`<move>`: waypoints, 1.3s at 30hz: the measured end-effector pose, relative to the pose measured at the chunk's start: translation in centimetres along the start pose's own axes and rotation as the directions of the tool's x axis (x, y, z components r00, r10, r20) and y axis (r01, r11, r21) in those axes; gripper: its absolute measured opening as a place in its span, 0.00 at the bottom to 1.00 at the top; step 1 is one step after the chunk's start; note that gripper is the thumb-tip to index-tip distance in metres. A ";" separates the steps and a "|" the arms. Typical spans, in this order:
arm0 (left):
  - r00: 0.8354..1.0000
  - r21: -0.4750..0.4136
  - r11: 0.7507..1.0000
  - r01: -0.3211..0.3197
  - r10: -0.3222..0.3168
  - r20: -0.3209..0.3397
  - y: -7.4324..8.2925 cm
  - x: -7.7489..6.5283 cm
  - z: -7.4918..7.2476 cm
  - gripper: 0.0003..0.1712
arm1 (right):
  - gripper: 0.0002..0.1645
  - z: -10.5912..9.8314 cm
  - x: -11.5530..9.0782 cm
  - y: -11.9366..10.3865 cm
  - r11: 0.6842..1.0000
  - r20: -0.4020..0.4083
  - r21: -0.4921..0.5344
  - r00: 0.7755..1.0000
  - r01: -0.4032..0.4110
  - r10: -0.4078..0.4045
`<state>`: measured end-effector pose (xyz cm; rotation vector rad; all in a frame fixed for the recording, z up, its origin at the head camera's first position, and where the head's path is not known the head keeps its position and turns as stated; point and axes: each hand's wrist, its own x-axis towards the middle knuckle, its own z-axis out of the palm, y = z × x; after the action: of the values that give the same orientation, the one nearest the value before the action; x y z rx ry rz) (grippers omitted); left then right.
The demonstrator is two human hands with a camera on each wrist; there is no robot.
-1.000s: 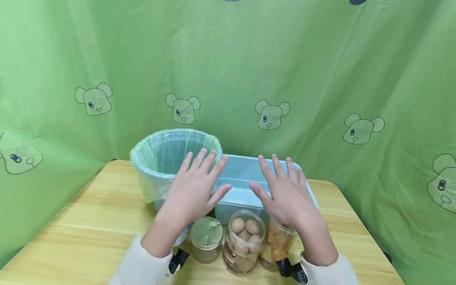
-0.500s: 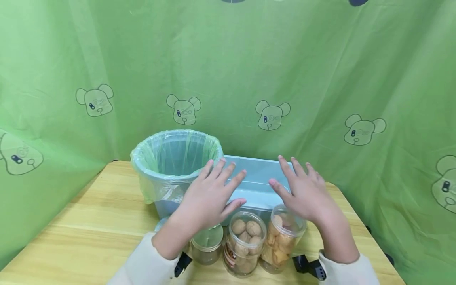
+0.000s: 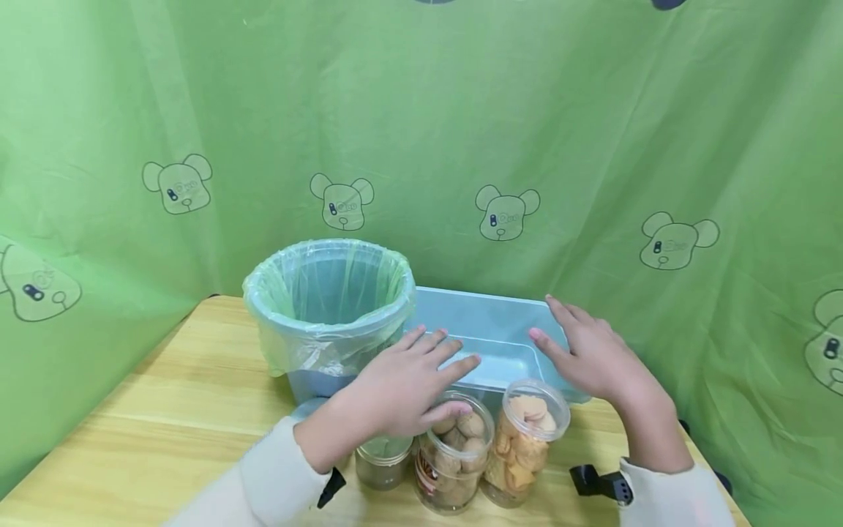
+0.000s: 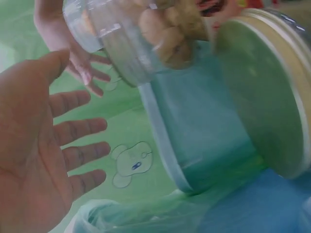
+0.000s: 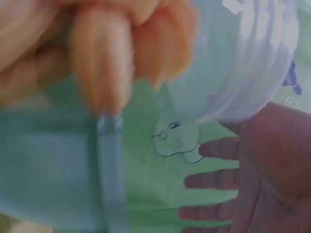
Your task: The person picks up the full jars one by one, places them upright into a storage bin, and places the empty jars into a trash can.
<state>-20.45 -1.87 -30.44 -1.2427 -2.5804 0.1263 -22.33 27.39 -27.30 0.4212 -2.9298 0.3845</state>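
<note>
My left hand [image 3: 405,388] hovers over the jars, fingers spread, holding nothing. Below it stands a clear jar of walnuts [image 3: 448,476], its top partly covered by the thumb. Beside that, a smaller jar with a green lid [image 3: 383,462] is mostly hidden under the same hand. My right hand [image 3: 596,359], also with fingers extended, is above the right end of a light blue bin [image 3: 500,300]. Just left of it stands a clear jar of orange-tan snack pieces [image 3: 520,461]. In the right wrist view this jar's clear rim [image 5: 262,58] is close to the hand.
A blue bucket [image 3: 312,380] lined with a thin green plastic bag [image 3: 276,344] stands at the back left of the wooden table [image 3: 165,410]. Part of a bluish thing [image 3: 309,407] shows behind the left forearm. A green curtain [image 3: 421,110] closes off the back and sides.
Both hands have moved to the right and slightly toward me, the right hand farther out, uncovering the snack jar and more of the bucket's rim. The jars, bucket and bin stay put.
</note>
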 end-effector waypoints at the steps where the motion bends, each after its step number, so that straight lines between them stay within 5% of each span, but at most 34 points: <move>1: 1.000 -0.016 1.000 -0.021 0.021 0.007 0.0 0.0 0.2 0.38 | 0.47 0.2 0.1 0.3 1.000 -0.003 0.016 1.000 0.011 -0.011; 8: 0.988 -0.109 0.985 -0.136 0.142 0.055 -0.2 0.0 0.8 0.40 | 0.42 1.5 0.7 2.7 0.991 -0.043 0.101 0.996 0.083 -0.079; 16: 0.977 -0.095 0.977 -0.191 0.199 0.077 -0.3 0.0 1.7 0.41 | 0.38 2.8 1.3 5.9 0.988 -0.087 0.127 0.993 0.086 -0.076; 31: 0.948 -0.082 0.946 -0.315 0.318 0.027 -0.3 -0.1 2.6 0.41 | 0.34 5.1 0.7 9.4 0.955 -0.105 0.290 0.990 -0.065 0.099; 39: 0.936 -0.079 0.934 -0.348 0.351 0.024 -0.4 0.1 2.6 0.42 | 0.31 6.3 0.2 10.0 0.891 -0.127 0.443 0.977 -0.100 0.173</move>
<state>-21.60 -1.95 -32.84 -1.7343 -2.3859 0.1264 -26.17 34.91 -35.55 0.2181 -2.7038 1.0530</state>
